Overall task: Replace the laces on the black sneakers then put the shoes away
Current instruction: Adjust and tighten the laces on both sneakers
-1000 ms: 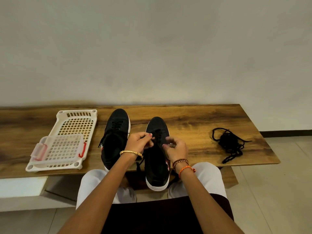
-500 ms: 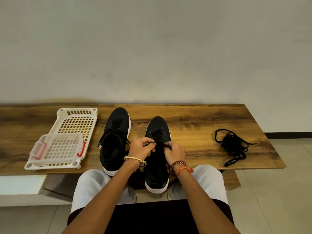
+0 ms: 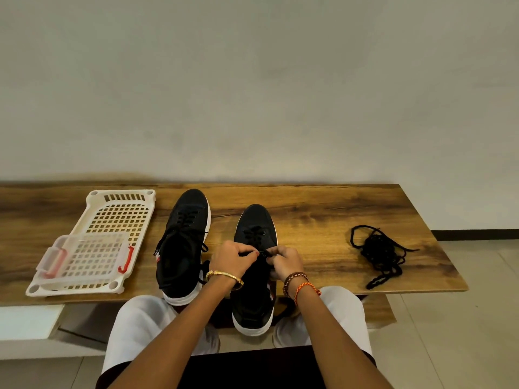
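Observation:
Two black sneakers with white soles stand side by side on the wooden bench (image 3: 323,220), toes toward the wall. The left sneaker (image 3: 185,242) is laced, with loose lace ends hanging at its sides. The right sneaker (image 3: 254,301) juts over the bench's front edge between my knees. My left hand (image 3: 233,261) and my right hand (image 3: 285,262) meet over its eyelets, each pinching a black lace (image 3: 262,252) between curled fingers. The lace's run under my fingers is hidden.
A heap of loose black laces (image 3: 380,255) lies on the bench's right part. A white plastic slotted shoe rack (image 3: 112,220) with a clear red-clipped piece (image 3: 84,256) on it sits at the left. Tiled floor lies beyond the bench's right end.
Both hands slid a little toward me along the right sneaker's tongue and closed together over the lace. The camera view shifted slightly.

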